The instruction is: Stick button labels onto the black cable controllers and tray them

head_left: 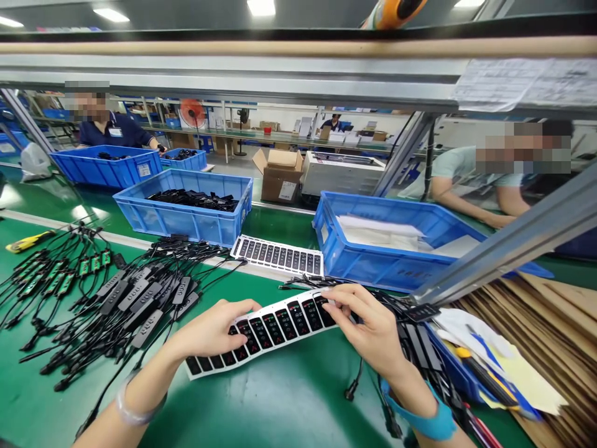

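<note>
Between my two hands a white sheet of black stickers (280,330) is held slanted above the green table, its labels printed with small red and white marks. My left hand (219,333) grips it left of the middle, thumb on top and fingers behind. At the right end, my right hand (366,323) pinches the edge by the last black sticker; whether that sticker is lifted cannot be made out. Left of my hands lies a pile of black cabled controllers (140,298). More black controllers (420,345) with cables lie to the right of my right hand.
Another sticker sheet (280,255) lies between a blue bin (186,230) of black parts and a blue bin (382,264) holding white sheets. Cabled green circuit boards (60,280) lie left. A metal post (508,239) slants at right, near stacked cardboard (527,323). Two co-workers sit beyond.
</note>
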Action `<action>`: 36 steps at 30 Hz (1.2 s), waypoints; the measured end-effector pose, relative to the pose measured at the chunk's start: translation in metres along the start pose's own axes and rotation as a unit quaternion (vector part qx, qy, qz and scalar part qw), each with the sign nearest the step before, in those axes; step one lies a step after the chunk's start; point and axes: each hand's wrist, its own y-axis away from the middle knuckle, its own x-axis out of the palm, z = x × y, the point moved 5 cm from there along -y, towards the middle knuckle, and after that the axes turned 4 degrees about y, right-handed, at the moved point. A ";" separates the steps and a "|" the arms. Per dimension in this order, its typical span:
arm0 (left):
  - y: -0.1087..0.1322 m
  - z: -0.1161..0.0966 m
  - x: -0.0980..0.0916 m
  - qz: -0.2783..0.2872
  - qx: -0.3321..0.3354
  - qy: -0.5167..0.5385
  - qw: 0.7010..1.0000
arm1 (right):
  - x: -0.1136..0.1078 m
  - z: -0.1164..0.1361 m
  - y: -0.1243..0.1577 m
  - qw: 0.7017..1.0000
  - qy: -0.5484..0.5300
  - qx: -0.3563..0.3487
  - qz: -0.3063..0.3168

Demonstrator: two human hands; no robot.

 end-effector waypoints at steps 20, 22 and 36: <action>0.001 0.086 0.032 -0.141 -0.080 0.304 0.939 | 0.019 -0.063 0.014 0.908 -0.250 0.324 -0.084; 0.003 0.091 0.029 -0.161 -0.079 0.278 0.943 | 0.032 -0.059 0.007 0.932 -0.190 0.308 -0.022; 0.021 0.075 0.029 -0.121 -0.110 0.100 0.981 | 0.150 -0.050 -0.019 0.973 -0.042 0.031 0.227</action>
